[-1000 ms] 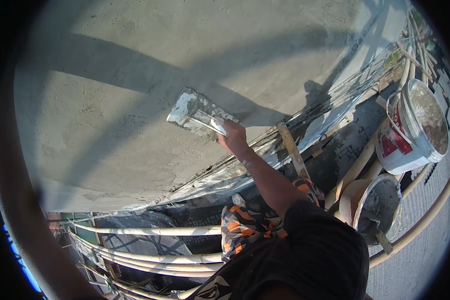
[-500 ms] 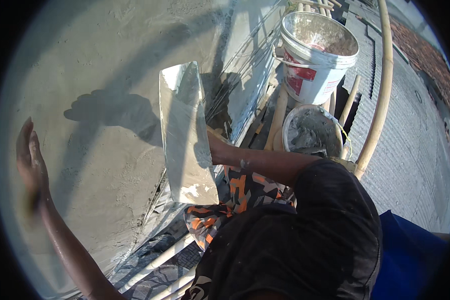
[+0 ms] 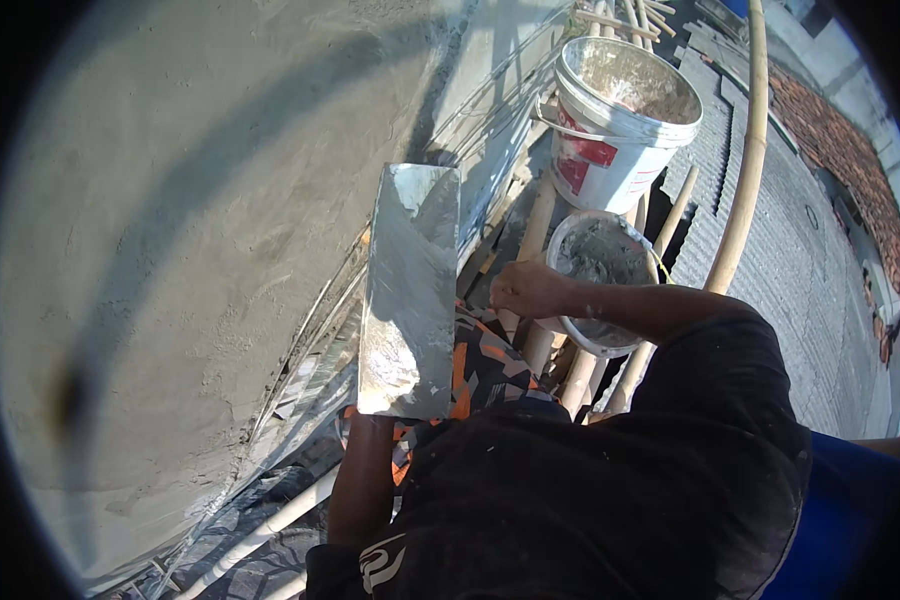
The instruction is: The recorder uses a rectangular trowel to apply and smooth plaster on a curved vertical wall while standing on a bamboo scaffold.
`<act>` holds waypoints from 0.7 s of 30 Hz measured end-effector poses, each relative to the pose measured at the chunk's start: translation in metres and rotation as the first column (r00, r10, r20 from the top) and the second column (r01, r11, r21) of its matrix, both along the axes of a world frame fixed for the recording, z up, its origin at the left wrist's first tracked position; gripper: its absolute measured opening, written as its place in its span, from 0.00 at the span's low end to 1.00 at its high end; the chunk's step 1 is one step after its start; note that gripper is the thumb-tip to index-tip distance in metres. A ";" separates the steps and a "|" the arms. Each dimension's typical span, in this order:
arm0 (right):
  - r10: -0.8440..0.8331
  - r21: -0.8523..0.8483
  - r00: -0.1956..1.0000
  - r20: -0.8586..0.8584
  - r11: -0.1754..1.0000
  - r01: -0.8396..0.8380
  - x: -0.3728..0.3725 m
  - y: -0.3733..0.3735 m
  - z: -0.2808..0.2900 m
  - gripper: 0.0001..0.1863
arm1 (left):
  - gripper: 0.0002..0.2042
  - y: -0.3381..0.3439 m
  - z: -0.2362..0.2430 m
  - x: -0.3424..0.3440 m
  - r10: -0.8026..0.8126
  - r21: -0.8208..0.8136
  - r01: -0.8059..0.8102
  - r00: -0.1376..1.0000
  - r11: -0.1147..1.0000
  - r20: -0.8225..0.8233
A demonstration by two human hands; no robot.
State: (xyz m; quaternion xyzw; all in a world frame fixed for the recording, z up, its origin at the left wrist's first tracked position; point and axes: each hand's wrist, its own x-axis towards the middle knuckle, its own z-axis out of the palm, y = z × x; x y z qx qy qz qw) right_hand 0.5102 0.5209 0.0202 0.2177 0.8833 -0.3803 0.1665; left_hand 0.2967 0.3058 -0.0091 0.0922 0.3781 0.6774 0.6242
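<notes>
A long rectangular plastering float point(image 3: 410, 290) stands in front of me, its smooth face smeared with grey mortar and a bright sunlit patch low down. My left forearm point(image 3: 363, 485) runs up behind its lower end. The float hides my left hand, which bears it from the back. My right hand point(image 3: 523, 289) is a closed fist to the right of the float, apart from it and beside the small bucket point(image 3: 560, 250) of wet grey mortar. What this fist holds, if anything, is hidden.
A freshly rendered grey wall point(image 3: 170, 300) fills the left side. A large white and red bucket point(image 3: 605, 140) stands beyond the small one on bamboo poles. An upright bamboo pole point(image 3: 745, 180) borders a corrugated roof point(image 3: 800, 280). Something blue point(image 3: 835, 510) lies at lower right.
My left hand has left the wall side and come behind the float. My right hand has come off the float toward the small bucket. The float has shifted right and slightly down.
</notes>
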 end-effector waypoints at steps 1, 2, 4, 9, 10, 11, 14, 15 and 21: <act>0.033 0.195 0.984 -0.175 0.981 0.002 0.038 0.017 -0.013 0.11 | 0.21 0.013 -0.003 -0.006 0.004 0.021 -0.005 0.999 1.000 0.043; 0.078 0.379 0.939 -0.335 0.924 0.059 0.072 0.027 -0.026 0.10 | 0.21 0.011 -0.010 -0.004 -0.017 0.044 0.013 0.996 0.999 0.088; 0.032 0.359 0.980 -0.195 0.932 0.041 0.061 0.008 0.003 0.09 | 0.21 0.006 -0.027 -0.002 -0.043 0.090 0.026 0.982 0.996 0.184; -0.203 0.395 0.978 -0.047 0.896 0.205 0.097 0.047 0.004 0.09 | 0.22 0.021 -0.046 0.044 -0.134 0.234 0.052 0.928 0.971 0.348; -0.211 0.407 0.956 0.204 0.906 0.113 0.110 0.055 -0.004 0.11 | 0.22 0.030 -0.046 0.054 -0.145 0.263 0.047 0.919 0.964 0.367; -0.215 0.399 0.870 0.443 0.917 0.023 0.124 0.060 -0.008 0.12 | 0.22 0.039 -0.045 0.058 -0.160 0.295 0.043 0.908 0.955 0.386; 0.003 0.306 0.771 0.637 0.917 -0.257 0.192 0.058 -0.057 0.12 | 0.22 0.049 -0.047 0.072 -0.142 0.264 0.016 0.874 0.964 0.465; -0.064 0.426 0.798 0.600 0.869 -0.251 0.233 0.060 -0.101 0.11 | 0.22 0.055 -0.048 0.076 -0.110 0.195 0.008 0.849 0.981 0.518; -0.277 0.563 0.783 0.557 0.819 -0.111 0.197 0.054 -0.042 0.09 | 0.23 0.063 -0.077 0.080 -0.182 0.190 0.105 0.871 0.976 0.456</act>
